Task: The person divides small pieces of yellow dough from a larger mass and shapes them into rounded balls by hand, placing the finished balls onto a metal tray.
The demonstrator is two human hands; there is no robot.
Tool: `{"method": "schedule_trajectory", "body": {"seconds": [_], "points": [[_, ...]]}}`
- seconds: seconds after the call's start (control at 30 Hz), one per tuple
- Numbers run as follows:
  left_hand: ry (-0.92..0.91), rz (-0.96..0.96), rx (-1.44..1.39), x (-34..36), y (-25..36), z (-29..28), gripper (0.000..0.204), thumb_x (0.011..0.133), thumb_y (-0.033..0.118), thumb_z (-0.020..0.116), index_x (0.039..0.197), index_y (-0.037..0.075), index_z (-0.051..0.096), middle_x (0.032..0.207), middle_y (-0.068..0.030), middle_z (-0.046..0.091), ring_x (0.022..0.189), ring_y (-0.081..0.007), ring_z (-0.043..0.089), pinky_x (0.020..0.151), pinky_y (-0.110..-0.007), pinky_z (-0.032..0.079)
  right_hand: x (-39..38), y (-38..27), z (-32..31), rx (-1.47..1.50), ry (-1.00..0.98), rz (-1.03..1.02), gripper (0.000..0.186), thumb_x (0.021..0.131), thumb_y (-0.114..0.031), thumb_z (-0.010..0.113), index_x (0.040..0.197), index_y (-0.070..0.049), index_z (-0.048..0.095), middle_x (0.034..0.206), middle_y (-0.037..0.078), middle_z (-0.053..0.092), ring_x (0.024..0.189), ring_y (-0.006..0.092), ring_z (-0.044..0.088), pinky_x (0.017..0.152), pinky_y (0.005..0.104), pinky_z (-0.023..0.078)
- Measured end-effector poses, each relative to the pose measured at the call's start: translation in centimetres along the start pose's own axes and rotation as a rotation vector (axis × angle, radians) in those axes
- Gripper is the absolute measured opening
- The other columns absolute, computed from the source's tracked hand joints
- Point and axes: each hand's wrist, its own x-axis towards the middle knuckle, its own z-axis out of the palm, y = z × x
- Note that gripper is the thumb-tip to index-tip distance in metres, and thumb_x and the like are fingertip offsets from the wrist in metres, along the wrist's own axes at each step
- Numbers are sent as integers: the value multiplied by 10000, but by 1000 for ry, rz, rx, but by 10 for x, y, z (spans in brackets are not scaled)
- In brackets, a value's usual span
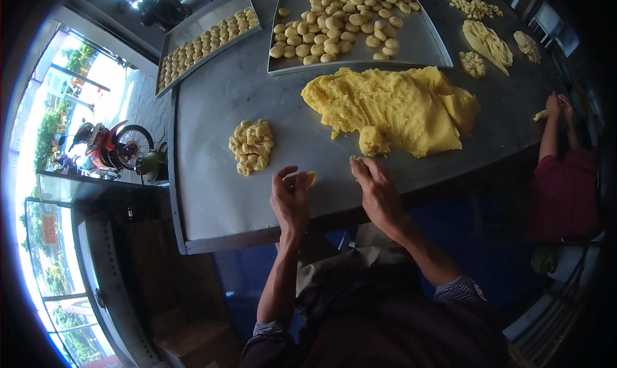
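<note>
My left hand (290, 198) is curled near the front of the grey worktable (212, 201), holding a small yellow piece (311, 179) at its fingertips. To its upper left lies a heap of pale, small dough lumps (250, 146). My right hand (379, 194) has its fingers bent together, with some yellowish material at the tips; what exactly it holds is unclear. Just beyond it spreads a large, rough mound of yellow dough or filling (392, 108), with a loose chunk at its front edge.
Two metal trays (437, 50) (164, 82) of round dough pieces line the back. At the back right lie more dough heaps (485, 43). A co-worker in a maroon shirt (565, 188) works at the right end. Beyond the left edge are a glass case and a parked motorbike (122, 149).
</note>
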Motion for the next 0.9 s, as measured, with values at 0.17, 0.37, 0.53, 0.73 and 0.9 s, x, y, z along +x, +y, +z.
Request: {"method": "schedule_trajectory", "body": {"seconds": [0.17,0.37,0.53,0.73,0.9], "points": [[-103,-1,-331,-16,8,32,266,993,167,607,1172,-20,670,1003,-145,729,897,-173,695,797,-317,557,9,-21,8,405,138,88,409,861,95,608,1263,27,605,1119,206,658,1048,369,640,886,405,534],[-423,-74,167,12,22,10,187,889,127,687,1019,-7,686,830,-156,729,782,-239,737,682,-352,557,27,-23,-10,278,108,-154,365,847,81,658,1196,-23,691,1123,179,694,1003,318,695,845,356,568],[-244,271,172,3,-13,20,251,797,87,711,1019,20,614,820,-210,684,806,-433,667,673,-452,538,25,-33,0,494,-25,38,306,840,66,661,1127,-21,719,1108,162,698,1010,321,678,858,368,560],[-298,263,78,-2,-7,20,373,825,74,692,1162,68,533,861,-206,696,843,-429,676,714,-464,544,14,-47,9,105,16,-121,286,831,56,666,1111,14,703,1102,178,675,1007,340,659,843,397,558],[-314,439,-21,3,-12,14,242,798,74,746,1010,33,638,941,-165,682,849,-392,677,740,-426,540,44,-36,-17,531,-273,210,412,766,-45,772,1166,-44,675,979,123,600,936,240,612,856,356,517]]}}
